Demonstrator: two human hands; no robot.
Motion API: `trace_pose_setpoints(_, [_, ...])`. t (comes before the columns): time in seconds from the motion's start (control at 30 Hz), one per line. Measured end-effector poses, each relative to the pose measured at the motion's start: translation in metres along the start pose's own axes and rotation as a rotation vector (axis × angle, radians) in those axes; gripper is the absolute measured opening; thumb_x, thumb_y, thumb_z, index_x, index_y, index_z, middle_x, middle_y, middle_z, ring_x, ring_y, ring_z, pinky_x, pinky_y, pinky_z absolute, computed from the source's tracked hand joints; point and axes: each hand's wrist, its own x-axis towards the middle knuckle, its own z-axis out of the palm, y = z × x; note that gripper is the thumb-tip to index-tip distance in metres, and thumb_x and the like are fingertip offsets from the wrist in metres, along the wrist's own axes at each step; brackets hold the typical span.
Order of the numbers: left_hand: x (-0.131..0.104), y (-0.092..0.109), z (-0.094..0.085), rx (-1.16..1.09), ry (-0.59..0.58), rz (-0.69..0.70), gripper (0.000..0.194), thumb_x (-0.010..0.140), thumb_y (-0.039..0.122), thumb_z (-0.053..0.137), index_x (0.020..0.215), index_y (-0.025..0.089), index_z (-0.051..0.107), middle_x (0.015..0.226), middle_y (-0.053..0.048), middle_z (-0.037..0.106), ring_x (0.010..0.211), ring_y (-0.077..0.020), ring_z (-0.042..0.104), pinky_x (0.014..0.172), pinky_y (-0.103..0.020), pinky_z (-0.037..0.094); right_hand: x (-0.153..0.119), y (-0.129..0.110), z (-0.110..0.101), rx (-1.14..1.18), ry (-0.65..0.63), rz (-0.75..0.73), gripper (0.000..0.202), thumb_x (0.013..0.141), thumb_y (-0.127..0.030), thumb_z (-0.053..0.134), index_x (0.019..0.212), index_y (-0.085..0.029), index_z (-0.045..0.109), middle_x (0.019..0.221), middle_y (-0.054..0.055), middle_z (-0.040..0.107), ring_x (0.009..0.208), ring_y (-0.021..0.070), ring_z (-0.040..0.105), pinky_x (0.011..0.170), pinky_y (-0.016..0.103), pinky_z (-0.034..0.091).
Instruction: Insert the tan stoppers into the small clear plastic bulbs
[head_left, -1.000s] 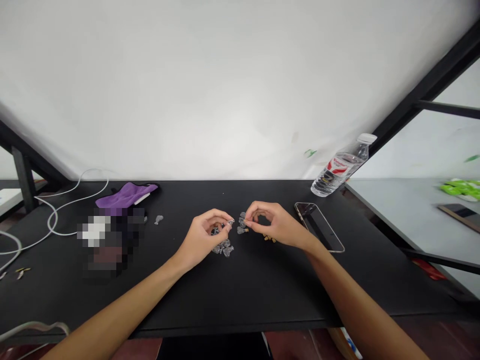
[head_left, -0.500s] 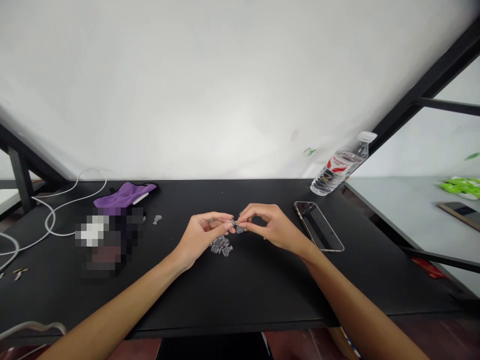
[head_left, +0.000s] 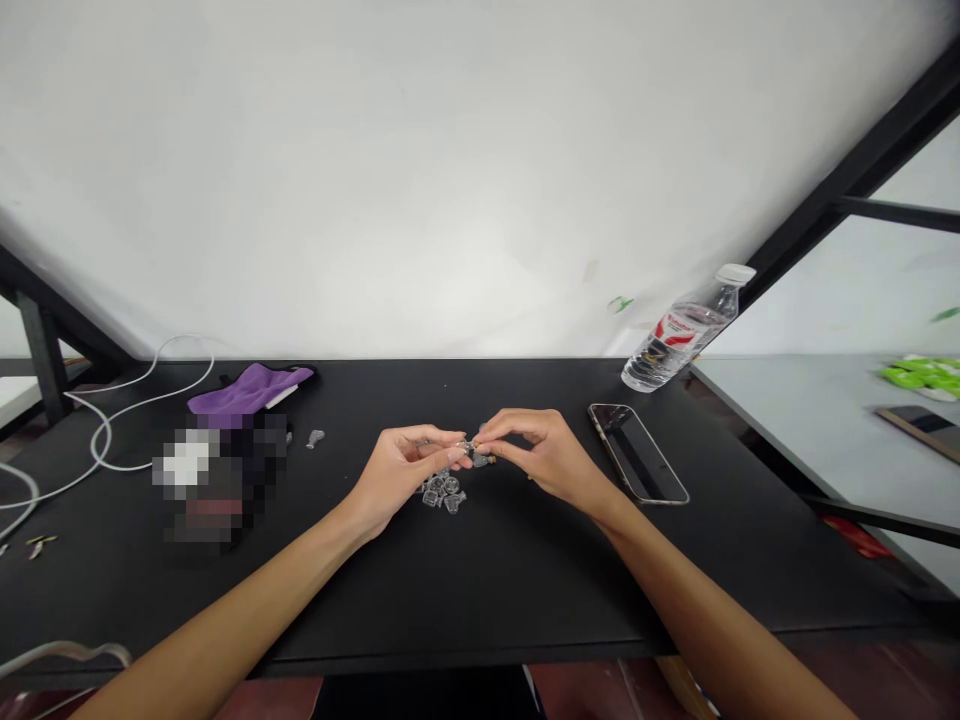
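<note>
Between the fingertips of my left hand [head_left: 401,470] is a tiny clear glass bottle [head_left: 463,446], partly hidden by the fingers. My right hand [head_left: 540,452] pinches at the bottle's neck, on what looks like a small cork stopper, mostly covered by the thumb and forefinger. Both hands are closed and nearly touch above the black table [head_left: 517,580]. Below them lies a heap of small clear glass bottles [head_left: 451,503] of differing shapes. Another little bottle with a brownish stopper [head_left: 484,461] lies just under my right fingertips.
A phone [head_left: 639,453] lies to the right, with a tilted-looking water bottle [head_left: 679,335] behind it. On the left are a purple cloth item [head_left: 251,388], a blurred-out patch, a white cable [head_left: 101,440] and a lone glass bottle [head_left: 315,438]. Small brownish pieces [head_left: 39,545] sit far left.
Both hands stay almost in place. The right fingertips have shifted slightly closer to the left ones at the bottle's neck.
</note>
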Motion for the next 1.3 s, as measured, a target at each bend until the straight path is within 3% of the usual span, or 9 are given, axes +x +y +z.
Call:
trace_pose_setpoints(0.3, [-0.001,-0.001,0.000,-0.006,0.014,0.027,0.026,0.082,0.032,0.085,0.100,0.014,0.079,0.094,-0.010,0.080,0.094,-0.0247,0.078,0.091,-0.037,0.061,0.000,0.001,0.007,0.074,0.012,0.057,0.017,0.094,-0.033,0.073,0.082,-0.020,0.074,0.086,0.005,0.074,0.079,0.0186,0.068,0.074,0.033,0.055])
trace_pose_setpoints(0.53, [-0.001,-0.004,0.002,0.026,0.012,0.055,0.024,0.081,0.030,0.086,0.097,0.014,0.077,0.101,-0.010,0.080,0.100,-0.0271,0.077,0.095,-0.040,0.060,0.000,-0.001,0.008,0.116,-0.050,0.105,0.016,0.096,-0.031,0.069,0.085,-0.019,0.069,0.087,0.004,0.072,0.081,0.0181,0.068,0.077,0.033,0.055])
trace_pose_setpoints(0.6, [0.001,-0.003,0.000,0.107,0.008,0.087,0.028,0.083,0.031,0.084,0.105,0.016,0.076,0.101,-0.009,0.079,0.101,-0.0257,0.076,0.094,-0.039,0.060,0.001,-0.002,0.004,0.080,-0.060,0.102,0.015,0.096,-0.030,0.069,0.086,-0.019,0.068,0.088,0.004,0.071,0.083,0.0183,0.068,0.078,0.032,0.054])
trace_pose_setpoints(0.7, [0.005,-0.002,-0.009,0.401,0.055,0.257,0.029,0.088,0.029,0.078,0.115,0.021,0.074,0.100,-0.006,0.075,0.097,-0.0212,0.071,0.091,-0.036,0.057,0.002,-0.002,-0.005,-0.026,-0.045,0.087,0.012,0.097,-0.029,0.068,0.089,-0.019,0.067,0.091,0.004,0.070,0.086,0.0182,0.066,0.081,0.032,0.052])
trace_pose_setpoints(0.8, [0.009,-0.003,-0.021,0.740,0.111,0.420,0.016,0.093,0.025,0.071,0.108,0.023,0.075,0.098,-0.004,0.069,0.093,-0.0190,0.065,0.087,-0.034,0.053,0.003,0.000,-0.014,-0.173,-0.033,0.071,0.012,0.098,-0.027,0.065,0.089,-0.019,0.066,0.088,0.002,0.066,0.082,0.0168,0.061,0.078,0.030,0.048])
trace_pose_setpoints(1.0, [0.012,-0.011,-0.033,1.023,0.058,0.367,0.013,0.098,0.024,0.064,0.108,0.026,0.073,0.105,-0.003,0.069,0.101,-0.0215,0.063,0.097,-0.040,0.047,0.001,0.007,-0.017,-0.275,-0.125,0.070,0.012,0.099,-0.025,0.063,0.089,-0.019,0.064,0.089,0.001,0.057,0.075,0.0140,0.052,0.071,0.027,0.044])
trace_pose_setpoints(1.3, [0.014,-0.014,-0.018,1.079,0.006,0.315,0.015,0.099,0.026,0.065,0.112,0.026,0.072,0.113,-0.003,0.072,0.112,-0.0240,0.060,0.101,-0.042,0.039,-0.001,0.006,-0.021,-0.329,-0.379,0.109,0.012,0.096,-0.027,0.067,0.087,-0.019,0.066,0.079,-0.002,0.055,0.069,0.0131,0.048,0.064,0.025,0.040])
